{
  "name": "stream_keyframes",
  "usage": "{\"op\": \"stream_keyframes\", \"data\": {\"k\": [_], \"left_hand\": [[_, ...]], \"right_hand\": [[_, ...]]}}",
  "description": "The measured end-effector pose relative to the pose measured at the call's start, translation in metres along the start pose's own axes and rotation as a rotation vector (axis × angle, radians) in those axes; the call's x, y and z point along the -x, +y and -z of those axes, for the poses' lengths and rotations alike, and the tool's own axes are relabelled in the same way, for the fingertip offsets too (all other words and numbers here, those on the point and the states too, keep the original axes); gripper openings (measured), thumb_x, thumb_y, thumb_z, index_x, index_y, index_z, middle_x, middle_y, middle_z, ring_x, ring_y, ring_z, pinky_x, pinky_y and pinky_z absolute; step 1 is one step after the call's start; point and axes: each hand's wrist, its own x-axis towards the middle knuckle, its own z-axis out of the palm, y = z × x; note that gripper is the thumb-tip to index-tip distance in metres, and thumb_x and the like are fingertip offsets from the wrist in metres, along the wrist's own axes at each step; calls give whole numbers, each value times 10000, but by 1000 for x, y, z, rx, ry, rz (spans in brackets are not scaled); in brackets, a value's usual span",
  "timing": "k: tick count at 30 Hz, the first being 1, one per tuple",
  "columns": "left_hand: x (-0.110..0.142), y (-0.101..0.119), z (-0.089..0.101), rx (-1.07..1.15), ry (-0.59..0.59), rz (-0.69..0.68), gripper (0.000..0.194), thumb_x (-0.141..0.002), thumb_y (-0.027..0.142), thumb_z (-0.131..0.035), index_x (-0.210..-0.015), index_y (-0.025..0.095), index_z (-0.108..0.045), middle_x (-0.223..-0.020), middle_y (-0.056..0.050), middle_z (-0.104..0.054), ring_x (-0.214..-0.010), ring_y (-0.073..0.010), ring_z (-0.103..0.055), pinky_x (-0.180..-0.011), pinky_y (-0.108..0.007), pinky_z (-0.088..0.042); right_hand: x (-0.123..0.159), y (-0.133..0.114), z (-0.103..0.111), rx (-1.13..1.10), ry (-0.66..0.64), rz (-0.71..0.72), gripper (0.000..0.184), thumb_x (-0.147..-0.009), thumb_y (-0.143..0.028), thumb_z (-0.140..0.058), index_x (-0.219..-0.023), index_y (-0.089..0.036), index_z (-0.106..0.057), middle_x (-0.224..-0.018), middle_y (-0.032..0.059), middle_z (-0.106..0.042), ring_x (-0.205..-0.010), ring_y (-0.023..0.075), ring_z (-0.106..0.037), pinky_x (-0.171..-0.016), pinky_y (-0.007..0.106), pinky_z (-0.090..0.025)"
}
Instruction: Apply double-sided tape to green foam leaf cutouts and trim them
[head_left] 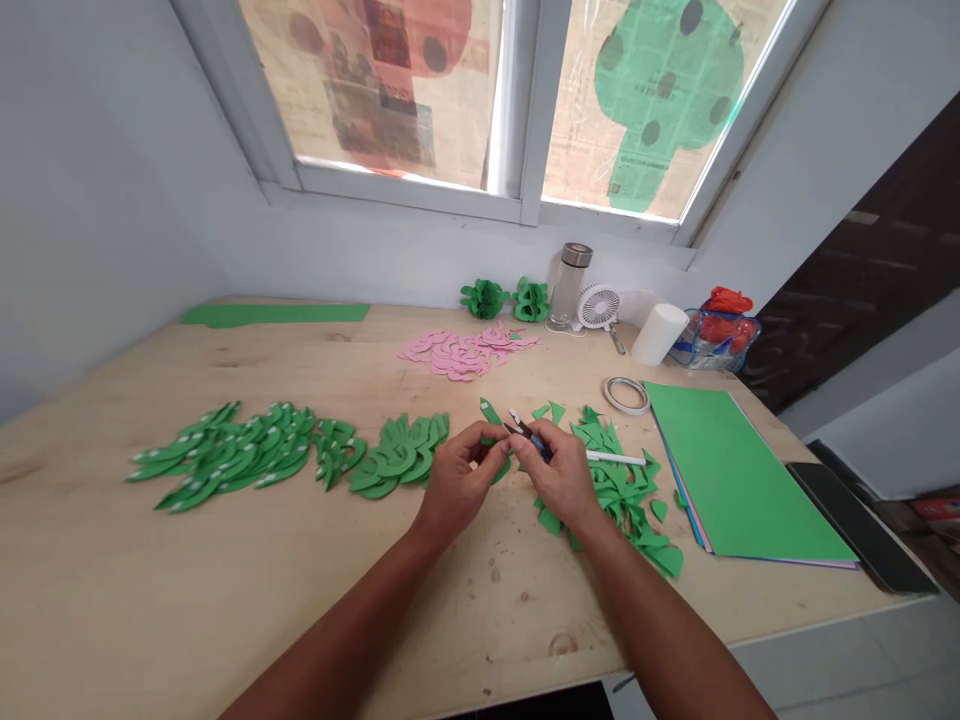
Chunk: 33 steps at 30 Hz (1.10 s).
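Observation:
My left hand (463,478) is closed in a pinch on a green paper leaf (490,411) with a white patch on it. In my right hand (561,473) lies a small pair of dark scissors (530,434), its blades pointing up and left. The fingertips of both hands meet at the leaf; exactly what they pinch there is hidden. To the left of my hands lie a pile of curved green paper pieces (401,455) and green leaves with white patches (247,445). Green paper scraps (630,500) and a white pen (616,458) are right of my right hand.
Pink paper cutouts (469,350) lie farther back. Near the wall stand two green paper flowers (485,298), a glass bottle (570,285), a small fan (598,306) and a white roll (660,334). A tape roll (626,395), green sheets (750,470) and a phone (859,525) are at right.

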Motion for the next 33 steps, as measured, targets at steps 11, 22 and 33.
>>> {"op": "stream_keyframes", "data": {"k": [11,22,33], "left_hand": [[0,1,2,-16,-47,-10,163,-779,310,-564,-741,155,-592,-618,21,-503,-497,-71,-376,-458,-196,-301],[-1,3,1,-6,-25,-15,154,-769,307,-575,-723,161,-586,-594,35,-461,-489,-69,-348,-445,-194,-278],[-2,2,2,-4,-19,-5,173,-775,326,-575,-742,157,-589,-610,25,-491,-494,-72,-374,-452,-195,-290]], "right_hand": [[-2,2,0,-32,5,-41,310,-797,-436,-510,-638,-170,-512,-532,-54,-372,-522,89,-357,-494,204,-278],[-5,3,5,-69,11,-31,317,-799,-428,-501,-617,-170,-508,-525,-52,-353,-516,89,-337,-486,210,-258],[-4,2,4,-65,-11,-26,324,-795,-429,-497,-596,-174,-480,-514,-55,-335,-516,89,-327,-479,211,-251]]}}
